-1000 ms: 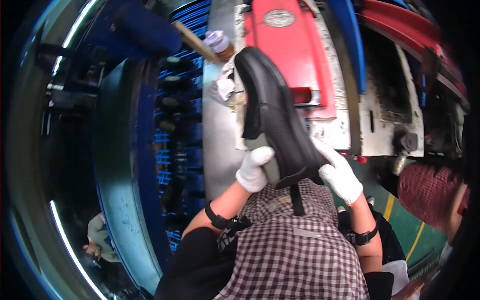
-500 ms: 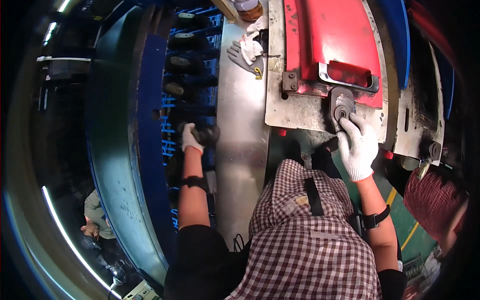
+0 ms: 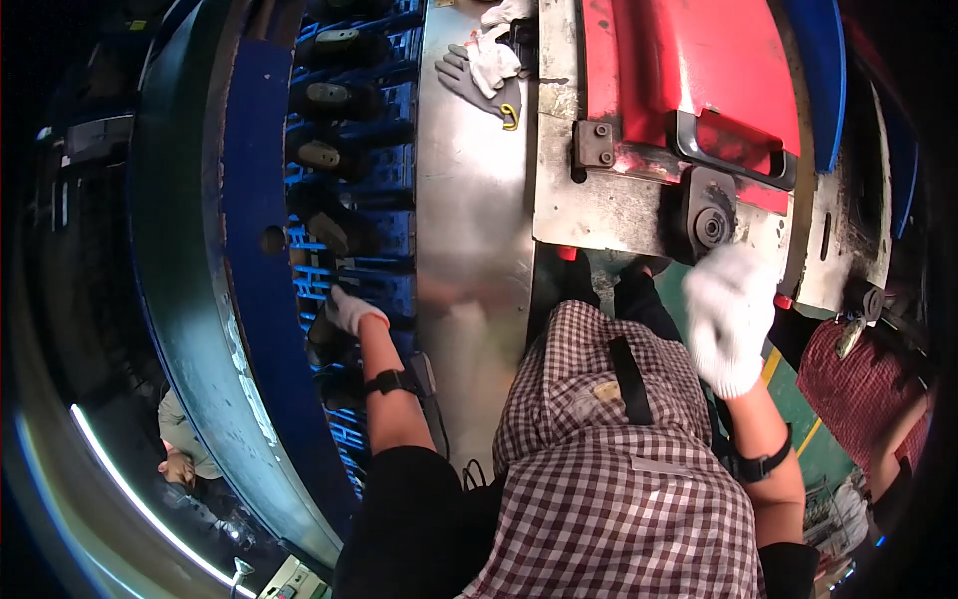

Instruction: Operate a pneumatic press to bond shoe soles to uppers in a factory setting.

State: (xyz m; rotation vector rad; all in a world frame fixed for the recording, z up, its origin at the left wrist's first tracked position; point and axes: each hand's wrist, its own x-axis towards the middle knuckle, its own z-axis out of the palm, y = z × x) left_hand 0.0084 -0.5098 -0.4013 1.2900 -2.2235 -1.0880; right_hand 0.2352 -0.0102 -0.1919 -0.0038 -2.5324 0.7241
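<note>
Compared with the head view of half a second ago, the left hand [image 3: 351, 311] has shifted nearer the body along the blue rack [image 3: 395, 230], and the right hand [image 3: 730, 317] has come back from the dark metal bracket [image 3: 711, 212] to just on its near side. Dark shoes [image 3: 329, 234] lie in the rack, in a row beyond the left hand, one of them just past its fingertips. Whether the left fingers are apart or clamped on something in the shadow, I cannot tell; the right hand is blurred, so its grip cannot be told either.

Such a shoe should be light and sturdy, with a yielding upper, a firmer sole and perhaps a slightly slippery surface; the heel end, pinched across the sole's sides, looks the surest hold.

Counted in this same view, four shoes show beyond the left hand; closer in, it is too dark to count. Beyond the right hand are one red cover [image 3: 649, 70] with one handle [image 3: 740, 170], one bracket, and one bolted block [image 3: 594, 145] left of it. One grey glove [image 3: 462, 80] lies beyond and between the hands on the metal counter [image 3: 469, 220].
</note>
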